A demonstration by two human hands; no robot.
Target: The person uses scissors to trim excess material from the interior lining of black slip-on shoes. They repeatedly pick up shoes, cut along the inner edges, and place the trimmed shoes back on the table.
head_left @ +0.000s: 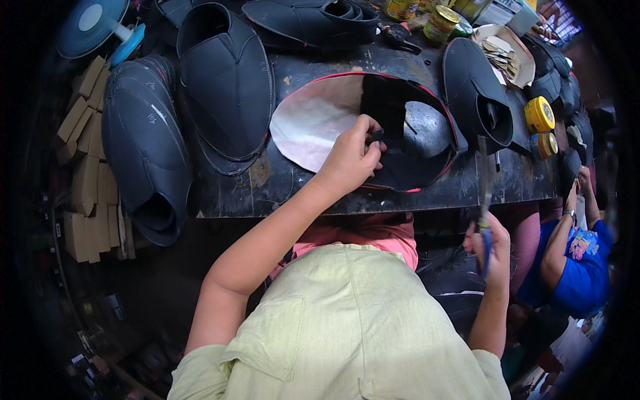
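Before me on the dark worktable lies a black shoe upper (393, 180), opened flat, with a white lining at its left end and red edging along its rim. My left hand (350, 157) is over its middle, fingers pinched on a small black piece (377, 135); whether that piece is joined to the upper I cannot tell. Off the table's front edge, my right hand (497, 250) grips scissors (486, 230) with a blue handle. Their blades point up and away, smeared by motion.
Several black shoe uppers (227, 87) stand along the back and both sides of the table (267, 208). Yellow jars (539, 115) and a tray (527, 70) of small pieces are at right. Brown boxes (85, 183) and a blue fan (93, 27) are left; a person in blue (577, 267) works at right.
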